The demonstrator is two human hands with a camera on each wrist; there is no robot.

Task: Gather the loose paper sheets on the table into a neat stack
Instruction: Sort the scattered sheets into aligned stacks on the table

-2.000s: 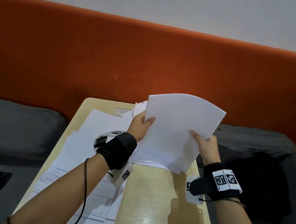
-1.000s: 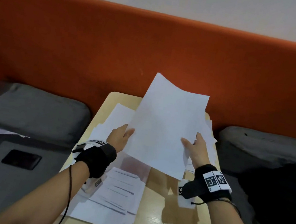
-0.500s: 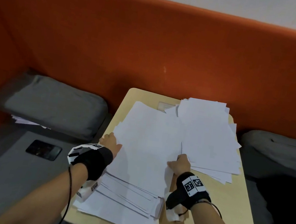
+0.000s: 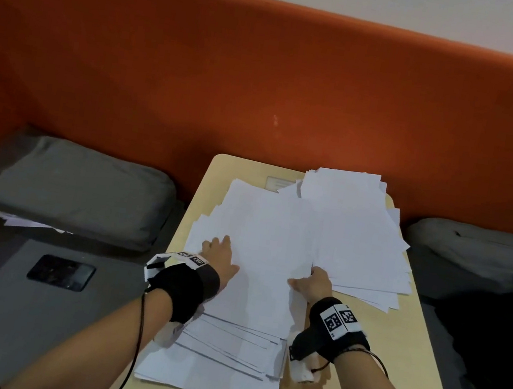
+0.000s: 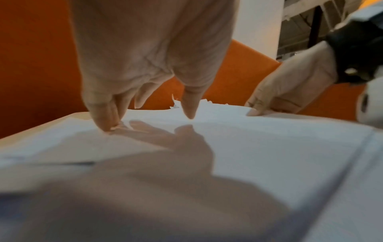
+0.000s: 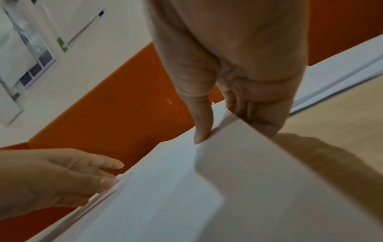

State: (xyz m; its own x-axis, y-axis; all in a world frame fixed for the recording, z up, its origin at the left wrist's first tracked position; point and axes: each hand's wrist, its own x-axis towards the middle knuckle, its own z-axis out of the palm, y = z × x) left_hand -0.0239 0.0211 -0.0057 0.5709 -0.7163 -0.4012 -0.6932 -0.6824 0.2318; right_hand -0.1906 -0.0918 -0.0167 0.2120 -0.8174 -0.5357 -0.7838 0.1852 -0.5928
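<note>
A bundle of white sheets [image 4: 267, 246] lies on top of a fanned pile of paper [image 4: 223, 366] on the left half of the small wooden table [image 4: 406, 366]. My left hand [image 4: 219, 257] rests on the bundle's left side, fingertips [image 5: 107, 126] pressing down on the paper [image 5: 269, 155]. My right hand [image 4: 312, 282] pinches the bundle's right edge, thumb on top and fingers underneath [image 6: 232, 131]. The sheets [image 6: 165, 196] are slightly lifted on that side. A second loose pile [image 4: 358, 236] covers the table's far right corner and overhangs its edge.
An orange backrest [image 4: 265, 79] rises right behind the table. Grey cushions lie at the left [image 4: 73, 187] and right [image 4: 480, 247]. A dark phone [image 4: 62, 272] sits on the grey seat at the left, a black bag [image 4: 492, 346] at the right. More paper [image 4: 21, 221] pokes from under the left cushion.
The bundle that both hands held up in the air has come down onto the left pile. Both hands dropped to table level with it, the left one now flat on top.
</note>
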